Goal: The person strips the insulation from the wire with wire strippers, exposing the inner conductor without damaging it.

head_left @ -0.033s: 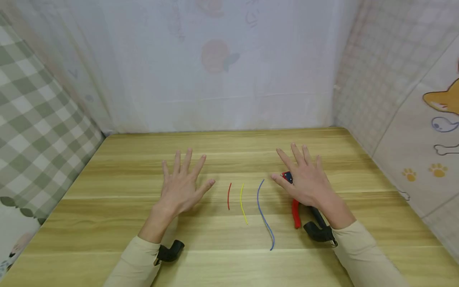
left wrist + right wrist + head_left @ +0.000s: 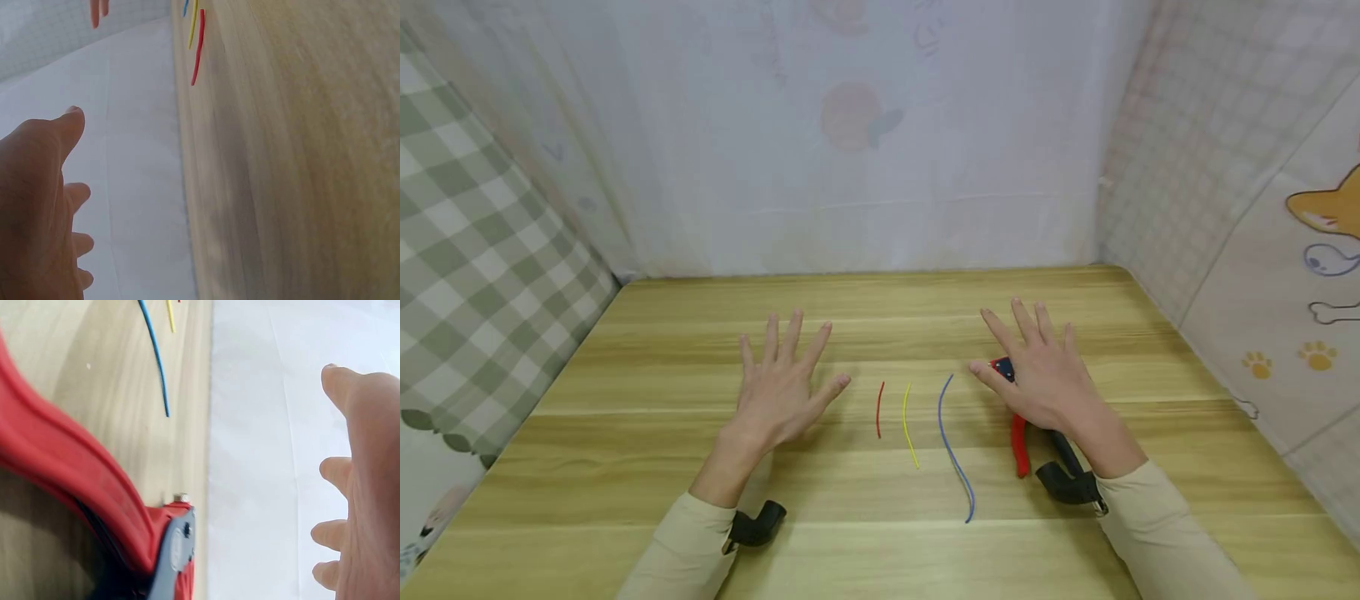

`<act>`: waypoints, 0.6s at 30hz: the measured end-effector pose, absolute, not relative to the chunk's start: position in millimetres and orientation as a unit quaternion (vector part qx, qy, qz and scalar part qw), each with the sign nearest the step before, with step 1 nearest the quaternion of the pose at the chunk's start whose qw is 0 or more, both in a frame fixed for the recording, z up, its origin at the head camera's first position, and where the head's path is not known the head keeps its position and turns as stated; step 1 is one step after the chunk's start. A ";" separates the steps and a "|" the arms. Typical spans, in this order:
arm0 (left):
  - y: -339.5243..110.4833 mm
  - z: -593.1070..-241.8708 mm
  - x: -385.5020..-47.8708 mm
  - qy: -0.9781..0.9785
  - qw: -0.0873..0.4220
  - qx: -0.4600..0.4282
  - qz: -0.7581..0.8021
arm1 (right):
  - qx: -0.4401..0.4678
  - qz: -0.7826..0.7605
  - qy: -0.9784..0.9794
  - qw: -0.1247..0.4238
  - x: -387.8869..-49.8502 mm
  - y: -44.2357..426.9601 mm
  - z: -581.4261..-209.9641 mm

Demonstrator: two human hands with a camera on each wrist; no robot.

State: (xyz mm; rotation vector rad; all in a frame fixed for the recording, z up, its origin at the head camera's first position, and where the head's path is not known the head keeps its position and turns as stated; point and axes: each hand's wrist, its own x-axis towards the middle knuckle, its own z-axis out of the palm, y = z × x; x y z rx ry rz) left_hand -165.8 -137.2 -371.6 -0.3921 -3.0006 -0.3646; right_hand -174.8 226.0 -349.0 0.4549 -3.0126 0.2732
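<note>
Desk (image 2: 625, 458): red wire (image 2: 877, 410), yellow wire (image 2: 907, 430), blue wire (image 2: 953, 455), spaced in a row; red-handled pliers (image 2: 1019, 447) (partly hidden) under right hand (image 2: 1041, 387). Left hand (image 2: 775, 396), like the right: above desk, empty, fingers spread.

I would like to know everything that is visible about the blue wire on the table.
The blue wire is thin, smooth-looking and apparently plastic-coated; its ends are too small to tell if bare metal shows. It lies in a loose S-curve on the wood-grain table, one end toward the person, the other toward the far edge. It is longer than the yellow wire and lies between that and the red-handled tool. Only the table appears to touch it.
</note>
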 end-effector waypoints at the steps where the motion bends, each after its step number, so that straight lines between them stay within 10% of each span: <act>1: -137.4 -371.5 -165.5 -0.983 0.046 -0.128 -0.121 | 0.148 0.089 -0.984 0.041 -174.4 226.1 -348.6; 18: -92.3 -360.0 -149.9 -0.974 0.116 -0.168 -0.096 | 0.050 0.092 -0.995 0.000 -147.9 234.0 -330.7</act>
